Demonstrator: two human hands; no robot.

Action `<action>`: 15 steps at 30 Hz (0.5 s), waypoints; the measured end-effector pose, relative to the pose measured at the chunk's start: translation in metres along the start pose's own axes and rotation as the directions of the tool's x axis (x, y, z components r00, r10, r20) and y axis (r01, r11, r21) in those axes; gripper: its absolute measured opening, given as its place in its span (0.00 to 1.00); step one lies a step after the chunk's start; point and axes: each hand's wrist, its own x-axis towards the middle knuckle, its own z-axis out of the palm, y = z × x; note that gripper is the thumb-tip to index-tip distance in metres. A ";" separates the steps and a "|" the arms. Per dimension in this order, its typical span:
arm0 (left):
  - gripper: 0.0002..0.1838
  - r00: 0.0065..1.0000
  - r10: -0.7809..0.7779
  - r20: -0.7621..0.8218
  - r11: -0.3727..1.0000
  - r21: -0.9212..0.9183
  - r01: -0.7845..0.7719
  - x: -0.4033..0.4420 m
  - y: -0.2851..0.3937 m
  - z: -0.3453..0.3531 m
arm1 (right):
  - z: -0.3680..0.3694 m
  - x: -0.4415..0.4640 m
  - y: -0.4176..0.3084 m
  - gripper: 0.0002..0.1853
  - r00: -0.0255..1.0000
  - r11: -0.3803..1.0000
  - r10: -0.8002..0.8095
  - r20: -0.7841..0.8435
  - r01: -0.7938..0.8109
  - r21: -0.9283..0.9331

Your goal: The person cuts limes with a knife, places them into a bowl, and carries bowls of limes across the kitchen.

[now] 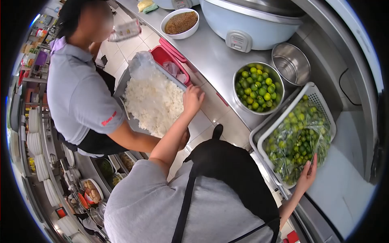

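Note:
My left hand (193, 100) is closed over the near corner of a grey tub (171, 75) heaped with cooked white rice (152, 103). A clear plastic sheet (142, 65) covers the far end of the rice. On the right, my right hand (306, 175) holds the edge of a clear plastic bag (321, 139) with its thumb and fingers. The bag lies open over many small green limes (300, 148) in a white perforated basket (329, 109). Beyond the basket stands a steel pot (236, 91) full of green and yellowish limes.
A co-worker (81, 89) stands at the left with an arm against the tub. On the steel counter (210, 52) are an empty steel pot (291, 65), a large light-blue cooker (259, 24) and a white bowl (195, 30) of brown food. A red bin (160, 52) stands behind the tub.

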 end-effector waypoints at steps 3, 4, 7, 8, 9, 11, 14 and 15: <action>0.11 0.943 0.286 0.172 0.925 0.207 -0.318 -0.001 -0.029 0.014 | 0.009 0.004 -0.004 0.19 0.998 0.994 0.054 0.013 -0.053 -0.098; 0.11 0.942 0.282 0.183 0.927 0.201 -0.317 0.002 -0.030 0.012 | 0.011 0.006 0.000 0.19 1.000 0.990 0.028 0.012 -0.026 -0.138; 0.11 0.862 0.143 0.486 0.941 0.202 -0.271 0.009 -0.031 0.006 | 0.016 0.009 0.003 0.19 1.000 0.963 0.013 0.001 -0.012 -0.269; 0.11 0.884 0.145 0.444 0.950 0.187 -0.249 0.008 -0.031 0.007 | 0.017 0.009 0.004 0.19 1.000 0.951 0.018 -0.003 -0.018 -0.310; 0.11 0.905 0.145 0.399 0.959 0.170 -0.228 0.006 -0.032 0.009 | 0.019 0.009 0.004 0.19 1.000 0.937 0.024 -0.007 -0.024 -0.349; 0.10 0.916 0.141 0.376 0.971 0.129 -0.203 0.001 -0.035 0.010 | 0.024 0.009 -0.002 0.19 1.000 0.924 0.012 -0.028 -0.022 -0.382; 0.09 0.927 0.143 0.347 0.982 0.068 -0.177 -0.003 -0.040 0.008 | 0.029 0.009 -0.011 0.19 0.999 0.897 -0.029 -0.029 0.014 -0.443; 0.08 0.929 0.154 0.337 0.982 0.049 -0.181 -0.003 -0.042 0.008 | 0.031 0.010 -0.013 0.19 0.997 0.885 -0.074 -0.019 0.057 -0.461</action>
